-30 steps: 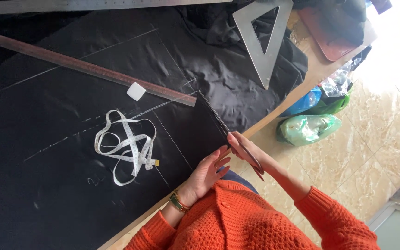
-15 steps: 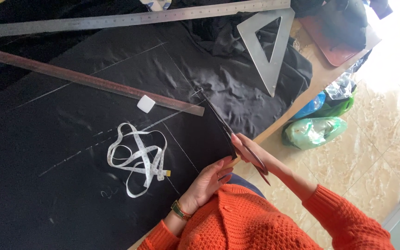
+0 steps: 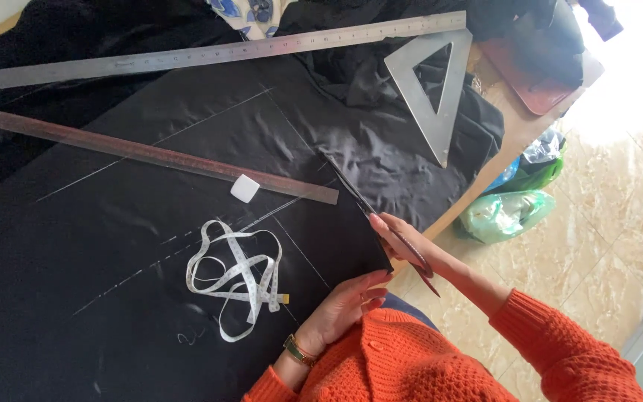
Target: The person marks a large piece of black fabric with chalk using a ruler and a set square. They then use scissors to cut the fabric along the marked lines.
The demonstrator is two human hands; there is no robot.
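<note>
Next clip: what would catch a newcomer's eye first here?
Black cloth covers most of the table, crossed by pale chalk lines. At its near edge the right hand works scissors into the cloth, while the left hand lies on it beside the cut. A coiled white tape measure lies mid-cloth, with a long steel ruler and a metal triangle farther back.

Bare black fabric (image 3: 76, 298) lies open left of the white measuring tape (image 3: 236, 279). Ahead, a brown ruler (image 3: 161, 156) and white chalk (image 3: 245, 188) block the way.
</note>
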